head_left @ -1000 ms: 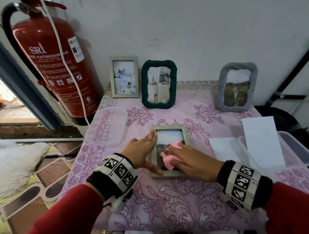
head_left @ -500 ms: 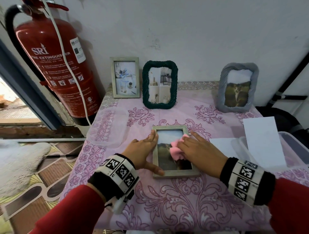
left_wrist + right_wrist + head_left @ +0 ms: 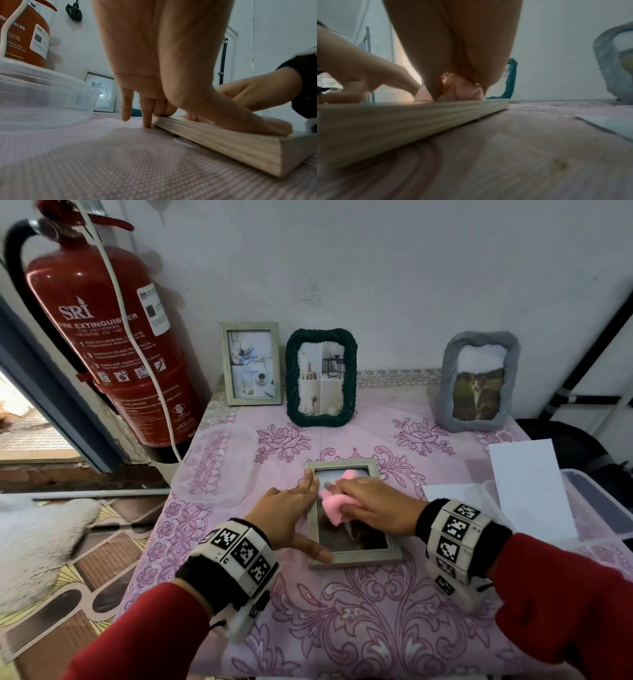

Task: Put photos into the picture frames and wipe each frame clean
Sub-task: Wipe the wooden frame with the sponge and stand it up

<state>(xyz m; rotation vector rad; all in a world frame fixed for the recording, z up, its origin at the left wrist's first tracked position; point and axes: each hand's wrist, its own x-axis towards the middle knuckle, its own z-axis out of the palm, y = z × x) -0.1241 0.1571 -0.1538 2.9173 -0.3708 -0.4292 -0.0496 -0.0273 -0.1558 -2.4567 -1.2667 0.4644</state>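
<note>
A light wooden picture frame (image 3: 359, 558) with a photo in it lies flat on the pink flowered tablecloth (image 3: 342, 628). My left hand (image 3: 298, 511) presses its left rail with straight fingers, thumb on the near left corner. In the left wrist view the left hand (image 3: 154, 81) rests on the frame's edge (image 3: 223, 146). My right hand (image 3: 363, 501) holds a bunched pink cloth (image 3: 334, 508) against the upper part of the glass. The right wrist view shows the right hand's fingers (image 3: 453, 54) curled round the cloth (image 3: 462, 88) above the frame's side (image 3: 402, 116).
Three filled frames stand against the back wall: light wood (image 3: 250, 363), dark green (image 3: 321, 377) and grey (image 3: 479, 381). A red fire extinguisher (image 3: 102, 337) hangs at the left. A clear plastic lid (image 3: 212, 467) lies left, a clear bin (image 3: 599, 508) and white sheets (image 3: 527, 484) right.
My right hand has slid the pink cloth from the lower middle of the glass up and across to its upper left. The left hand and the frame have stayed put.
</note>
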